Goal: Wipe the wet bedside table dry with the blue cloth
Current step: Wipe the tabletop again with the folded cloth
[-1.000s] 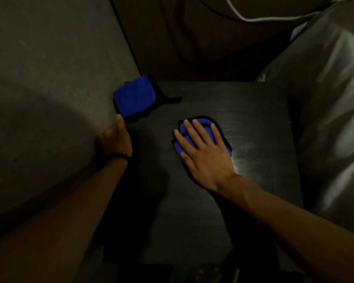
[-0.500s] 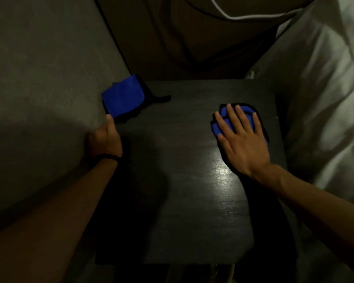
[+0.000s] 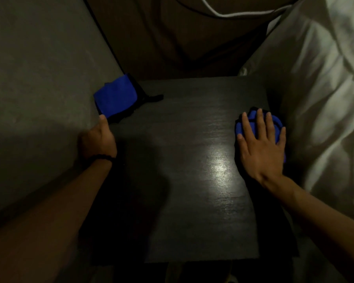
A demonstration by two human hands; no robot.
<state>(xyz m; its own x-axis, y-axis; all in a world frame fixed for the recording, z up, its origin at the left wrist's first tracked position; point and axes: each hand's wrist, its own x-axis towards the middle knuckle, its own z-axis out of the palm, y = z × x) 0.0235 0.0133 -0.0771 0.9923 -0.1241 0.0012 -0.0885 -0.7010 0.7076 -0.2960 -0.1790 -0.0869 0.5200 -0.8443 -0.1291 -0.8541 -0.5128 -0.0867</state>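
The dark bedside table [image 3: 184, 211] fills the middle of the view, with a shiny patch near its centre right. My right hand [image 3: 261, 148] lies flat, fingers spread, on a bunched blue cloth [image 3: 253, 123] with black edging at the table's right edge. My left hand [image 3: 99, 137] grips the table's left edge, thumb pointing up. Just beyond that thumb, a second folded blue cloth [image 3: 116, 97] with a black trim hangs over the far left corner.
A grey wall [image 3: 39, 78] stands close on the left. White bedding [image 3: 325, 99] rises right beside the table's right edge. A brown headboard or cushion with a white cord [image 3: 223, 15] is behind the table.
My right hand has slid the blue cloth from the table's middle to its right edge. The left hand has stayed on the left edge.
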